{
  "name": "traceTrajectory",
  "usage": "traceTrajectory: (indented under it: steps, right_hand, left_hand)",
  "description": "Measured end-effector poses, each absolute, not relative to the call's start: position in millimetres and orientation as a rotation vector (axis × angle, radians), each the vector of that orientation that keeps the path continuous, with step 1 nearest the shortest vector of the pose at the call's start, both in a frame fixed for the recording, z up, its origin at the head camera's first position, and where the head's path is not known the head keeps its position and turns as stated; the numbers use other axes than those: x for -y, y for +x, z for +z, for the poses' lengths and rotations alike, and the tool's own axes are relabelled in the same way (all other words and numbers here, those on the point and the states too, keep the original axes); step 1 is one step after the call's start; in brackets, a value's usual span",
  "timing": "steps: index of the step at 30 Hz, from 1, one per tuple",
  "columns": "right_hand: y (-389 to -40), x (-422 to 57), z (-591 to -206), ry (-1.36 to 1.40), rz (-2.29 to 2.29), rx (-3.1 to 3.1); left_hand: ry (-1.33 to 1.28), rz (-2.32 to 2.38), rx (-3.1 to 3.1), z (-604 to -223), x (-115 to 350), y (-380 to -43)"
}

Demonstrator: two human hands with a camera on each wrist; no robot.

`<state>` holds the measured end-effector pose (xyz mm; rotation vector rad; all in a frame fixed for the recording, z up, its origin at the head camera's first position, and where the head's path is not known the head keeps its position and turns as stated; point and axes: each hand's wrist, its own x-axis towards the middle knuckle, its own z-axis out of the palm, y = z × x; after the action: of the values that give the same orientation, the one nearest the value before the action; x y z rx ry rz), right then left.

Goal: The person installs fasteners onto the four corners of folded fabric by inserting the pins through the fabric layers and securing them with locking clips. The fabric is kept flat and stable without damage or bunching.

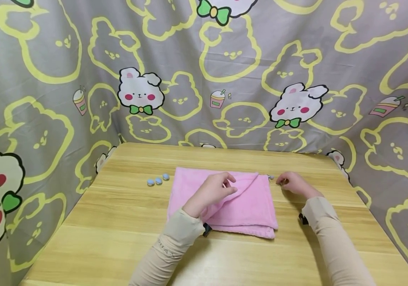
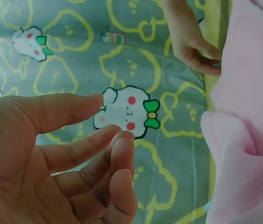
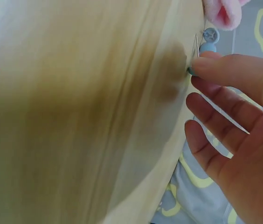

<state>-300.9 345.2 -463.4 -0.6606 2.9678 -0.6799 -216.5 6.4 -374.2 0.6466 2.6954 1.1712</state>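
A folded pink cloth (image 1: 239, 206) lies on the table, its upper layer turned back along a slant. My left hand (image 1: 215, 190) hovers over it, fingers loosely bent and thumb apart, holding nothing in the left wrist view. Just past the cloth's far right corner, my right hand (image 1: 293, 184) pinches a thin metal pin (image 3: 197, 45) between thumb and index finger, the pin's point upward in the right wrist view. A teal bit (image 3: 190, 71) shows under the thumb. Close beyond the fingertips are a round light blue cap (image 3: 211, 35) and a second blue piece (image 3: 208, 47).
Three small blue button-like pieces (image 1: 158, 180) sit in a slanting row left of the cloth. The wooden table (image 1: 118, 238) ends at the back against a grey curtain (image 1: 189, 59) with yellow outlines and rabbit faces, which also hangs at both sides.
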Motion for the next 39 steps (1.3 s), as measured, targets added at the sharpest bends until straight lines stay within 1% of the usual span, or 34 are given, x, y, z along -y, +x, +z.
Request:
traceTrajectory:
  steps: [11,17,24,33,36,39]
  right_hand:
    - [-290.1,-354.8,-461.2,-0.578,-0.587,-2.997]
    - [-286.8,-355.3,-460.3,-0.515,-0.564,-3.026]
    - [-280.5,-355.6,-454.2,-0.388,-0.712,-3.073]
    - [-263.6,-344.3,-445.2,-0.305,-0.867,-3.196]
    - [-257.6,-339.7,-440.9,-0.287,-0.924,-3.241]
    - [-251.4,-334.0,-435.0,-0.248,-0.99,-3.266]
  left_hand:
    - [0.617,1.12,-2.661,-379.3,-18.5,-216.1]
    - [0.712,0.988,-2.708,-385.9,-28.4,-215.0]
    - [0.792,0.91,-2.697,-390.6,-37.7,-211.3]
    - [0.833,0.818,-2.666,-400.8,-48.1,-206.7]
    - [0.897,0.698,-2.651,-406.6,-54.4,-204.6]
    - [1.023,0.512,-2.663,-413.8,-65.5,-201.2]
